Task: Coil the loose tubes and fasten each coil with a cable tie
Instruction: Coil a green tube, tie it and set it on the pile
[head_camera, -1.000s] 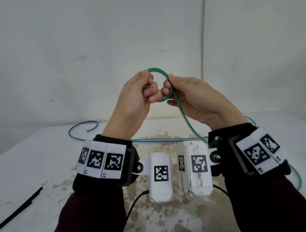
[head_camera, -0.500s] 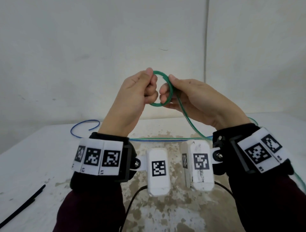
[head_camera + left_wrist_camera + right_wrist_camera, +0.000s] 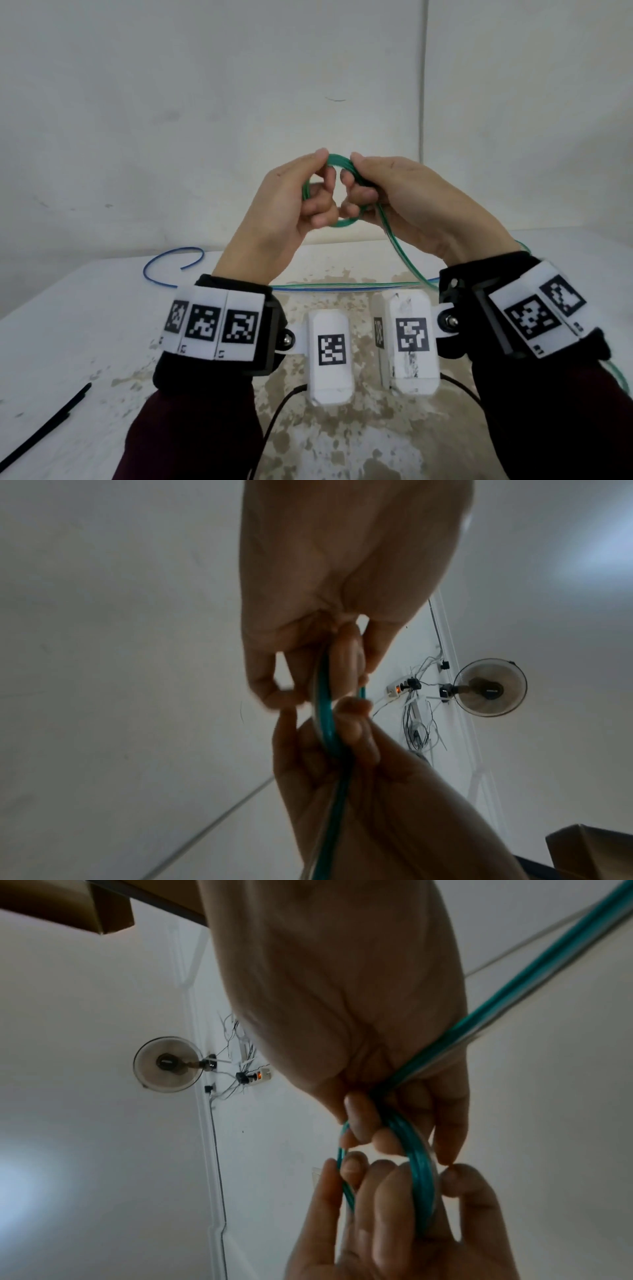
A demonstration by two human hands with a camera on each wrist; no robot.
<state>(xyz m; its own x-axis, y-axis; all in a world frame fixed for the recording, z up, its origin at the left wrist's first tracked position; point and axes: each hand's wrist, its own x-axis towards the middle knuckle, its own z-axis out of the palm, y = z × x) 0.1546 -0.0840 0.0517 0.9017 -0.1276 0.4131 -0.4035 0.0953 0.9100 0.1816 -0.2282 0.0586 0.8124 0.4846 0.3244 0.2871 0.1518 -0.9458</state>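
Note:
A small coil of green tube [image 3: 342, 223] hangs in the air above the table, held between both hands. My left hand [image 3: 323, 168] pinches its top left with the thumb, the other fingers curled through the ring. My right hand [image 3: 354, 171] pinches the top right, thumb against thumb. The left wrist view shows the coil [image 3: 323, 710] edge-on between the two hands. In the right wrist view several turns of the coil [image 3: 423, 1177] lie side by side. The tube's loose length [image 3: 397, 246] drops from my right hand to the table. A black cable tie [image 3: 44, 428] lies at the front left.
A blue tube [image 3: 164, 262] curls on the white, stained table [image 3: 85, 325] at the back left and runs right beside the green one. A plain wall stands close behind. A fan [image 3: 489, 688] and a power strip hang on the wall.
Both hands have shifted their grip round the coil, so the thumbs now meet on its top. The coil sits a little lower and looks thicker.

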